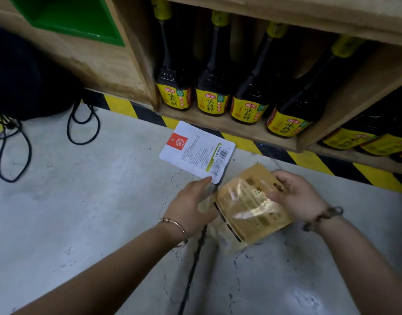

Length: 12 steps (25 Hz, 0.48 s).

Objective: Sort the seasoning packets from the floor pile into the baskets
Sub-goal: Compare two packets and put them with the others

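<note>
A gold packet [252, 208] is held just above the floor [81, 201] between both hands. The right hand [295, 194] pinches its upper right edge, thumb on the face and fingers [284, 178] curled behind. The left hand [191, 201] holds its left edge, though the fingers there are blurred. The left thumb tip touches the near corner of a white packet [197, 151], which lies flat on the floor before the shelf [229, 128] of bottles [213, 94].

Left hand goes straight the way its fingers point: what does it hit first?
The white packet on the floor. The leading fingertip of the left hand is at its near corner; whether it touches is unclear from this one view.
</note>
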{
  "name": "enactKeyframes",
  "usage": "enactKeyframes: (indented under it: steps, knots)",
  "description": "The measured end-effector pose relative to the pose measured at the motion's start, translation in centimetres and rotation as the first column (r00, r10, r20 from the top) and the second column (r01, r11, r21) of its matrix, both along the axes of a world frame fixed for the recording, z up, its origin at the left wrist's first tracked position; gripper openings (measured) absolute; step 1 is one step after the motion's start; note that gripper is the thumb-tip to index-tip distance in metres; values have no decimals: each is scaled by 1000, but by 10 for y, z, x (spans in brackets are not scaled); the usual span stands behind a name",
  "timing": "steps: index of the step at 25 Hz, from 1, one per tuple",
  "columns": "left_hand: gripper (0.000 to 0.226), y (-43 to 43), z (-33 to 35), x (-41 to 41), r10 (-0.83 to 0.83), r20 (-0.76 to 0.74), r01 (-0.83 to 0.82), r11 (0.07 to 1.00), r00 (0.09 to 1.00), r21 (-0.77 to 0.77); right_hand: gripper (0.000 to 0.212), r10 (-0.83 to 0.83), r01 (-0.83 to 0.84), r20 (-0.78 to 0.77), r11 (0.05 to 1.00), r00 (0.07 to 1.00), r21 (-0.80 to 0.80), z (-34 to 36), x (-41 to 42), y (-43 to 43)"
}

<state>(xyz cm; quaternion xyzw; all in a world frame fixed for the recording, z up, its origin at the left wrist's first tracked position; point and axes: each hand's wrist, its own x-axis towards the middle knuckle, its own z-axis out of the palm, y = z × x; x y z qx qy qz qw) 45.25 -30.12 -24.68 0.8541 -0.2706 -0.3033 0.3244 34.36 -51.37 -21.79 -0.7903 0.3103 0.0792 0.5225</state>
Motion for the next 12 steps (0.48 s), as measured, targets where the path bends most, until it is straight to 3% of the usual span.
enactKeyframes:
  steps: [3,5,7,9,12]
  knots:
    - [93,2,5,-2,25,-256,-39,998,966,-51,29,235,-240,53,939,971,245,33,11,-4]
    - [77,4,5,-3,7,-381,-41,996,925,-82,25,383,-386,64,887,921,252,43,32,4]
    - [44,5,6,-3,55,-486,-138,981,872,-137,29,436,-439,60,880,898,184,46,56,14]
    - [26,9,6,0,170,-578,-297,946,798,-131,31,422,-425,47,901,905,88,42,77,24]
    - [18,22,4,6,394,-613,-522,853,685,-34,24,289,-262,65,927,955,-267,24,99,35]
